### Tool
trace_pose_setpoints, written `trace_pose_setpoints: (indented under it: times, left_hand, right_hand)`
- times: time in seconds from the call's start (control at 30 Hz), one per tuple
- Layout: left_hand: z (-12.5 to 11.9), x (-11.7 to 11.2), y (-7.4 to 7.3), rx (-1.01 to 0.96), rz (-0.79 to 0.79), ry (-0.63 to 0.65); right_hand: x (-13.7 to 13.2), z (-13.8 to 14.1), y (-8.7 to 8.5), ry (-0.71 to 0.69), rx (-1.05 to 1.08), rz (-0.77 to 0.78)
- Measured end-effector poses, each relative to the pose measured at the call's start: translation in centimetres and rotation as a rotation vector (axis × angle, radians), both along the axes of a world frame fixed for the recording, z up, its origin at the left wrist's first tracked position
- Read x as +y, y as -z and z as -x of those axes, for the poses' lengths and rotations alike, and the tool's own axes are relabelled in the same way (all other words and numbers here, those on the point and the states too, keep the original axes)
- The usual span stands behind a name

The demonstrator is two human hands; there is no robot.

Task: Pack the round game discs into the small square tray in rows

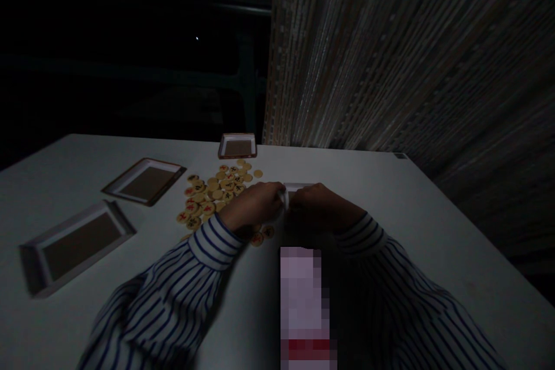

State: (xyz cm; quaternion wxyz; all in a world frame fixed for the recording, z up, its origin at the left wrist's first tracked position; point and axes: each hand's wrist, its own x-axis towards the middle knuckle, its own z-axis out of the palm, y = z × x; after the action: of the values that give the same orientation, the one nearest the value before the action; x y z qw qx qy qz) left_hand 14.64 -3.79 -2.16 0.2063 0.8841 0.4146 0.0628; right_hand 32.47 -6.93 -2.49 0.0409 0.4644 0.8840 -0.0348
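My left hand (254,205) is closed on the left side of a small white box (285,200). On the right, my right hand (318,208) has its fingers curled at the same box, covering most of it. Only the box's white rim and a bit of its brown inside show between the hands. Xiangqi pieces (208,208), round and pale wooden with red or black characters, lie in a loose heap beside and beyond my left hand. Some are face down, and a few show just under my left wrist.
On the white table (433,254) stand a small open box lid (237,156) at the back, a brown-edged open tray (150,202) to the left, and a larger white open tray (78,280) nearer me. A bead-string curtain (347,69) hangs behind the table. A pixelated patch covers the front middle.
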Motion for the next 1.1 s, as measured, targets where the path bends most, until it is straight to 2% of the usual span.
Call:
trace_pose_setpoints:
  times: [0.33, 1.1]
  left_hand:
    - [-0.01, -0.03, 0.26, 0.021, 0.014, 0.016]
    - [0.18, 0.19, 0.68, 0.021, 0.021, 0.045]
  right_hand:
    - [0.20, 0.16, 0.94, 0.006, 0.007, -0.010]
    - [-0.03, 0.43, 0.18, 0.015, -0.010, 0.026]
